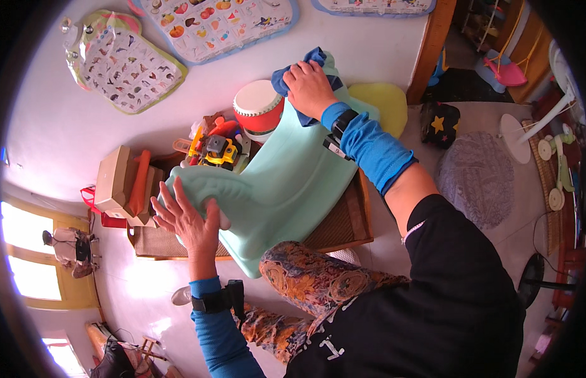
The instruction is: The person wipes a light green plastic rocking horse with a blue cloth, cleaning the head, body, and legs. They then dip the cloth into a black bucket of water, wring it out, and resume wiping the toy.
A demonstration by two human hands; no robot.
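Note:
A mint-green molded plastic slide piece [293,179] lies lengthwise across a low wooden bench with a woven top [340,227]. My right hand [311,87] presses a dark blue cloth [281,80] onto the slide's far, narrower end. The cloth is bunched around the fingers and drapes over both sides of that end. At the near-left end, my left hand [191,222] rests against the slide's ridged, raised corner with its fingers spread. Its thumb lies beside a pinkish part whose shape I cannot tell.
Behind the slide stand a red toy drum [259,111], a yellow toy vehicle [219,151] and a cardboard box [113,179]. A yellow-green cushion [392,108] lies beyond. To the right are a grey round cushion [477,179] and a white fan base [515,137]. My patterned knee [297,269] touches the bench side.

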